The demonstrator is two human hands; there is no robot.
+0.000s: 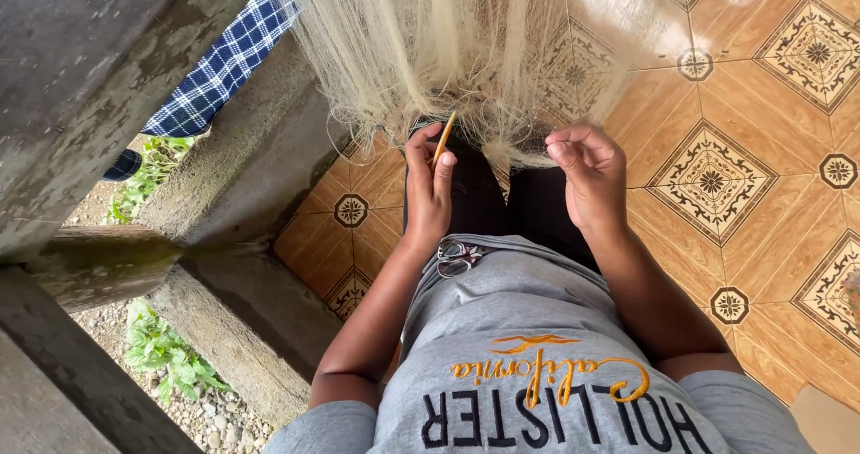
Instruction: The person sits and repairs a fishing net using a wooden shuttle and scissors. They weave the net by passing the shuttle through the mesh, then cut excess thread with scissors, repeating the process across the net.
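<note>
Upper centre of the frame: a pale fishing net [430,42] hangs as a dense curtain, closing off passage ahead of both hands. The left hand [428,190], holding a yellow netting needle [443,138], and the right hand [587,172] sit at its lower edge, with a narrow gap between them. Left side: weathered concrete railing [224,194] and a checked cloth [224,60] block movement. Right side: patterned tile floor [770,149] lies open and unobstructed.
</note>
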